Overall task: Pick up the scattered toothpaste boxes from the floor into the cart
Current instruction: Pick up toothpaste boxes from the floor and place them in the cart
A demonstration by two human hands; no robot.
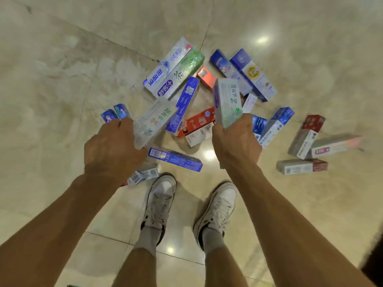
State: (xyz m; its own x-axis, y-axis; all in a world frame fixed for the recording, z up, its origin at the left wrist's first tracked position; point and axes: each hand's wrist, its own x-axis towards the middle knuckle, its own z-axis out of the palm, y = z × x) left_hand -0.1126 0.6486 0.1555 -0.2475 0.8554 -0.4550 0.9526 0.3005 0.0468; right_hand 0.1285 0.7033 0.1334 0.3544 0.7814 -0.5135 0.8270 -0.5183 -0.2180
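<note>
- Toothpaste boxes [183,104] are lying scattered on the floor [62,90] beyond both sets of fingers.
- Left hand [113,150] is gripping a pale box [153,121].
- Right hand [236,139] is gripping a mint box [227,100].

Bare forearms, no sleeves; white lace-up sneakers [160,200] with dark soles, scuffed; grey socks [148,238]; bare shins.

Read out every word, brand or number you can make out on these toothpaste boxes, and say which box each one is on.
"茶": big dark character on the green and white box.
"冷酸灵", probably: blue logo on the white box beside it.
Pale box in the left hand, mint box in the right hand: Chinese print, too blurred.
Barcoded box by the shoe: digits too small.
Every other box: unreadable.
</note>
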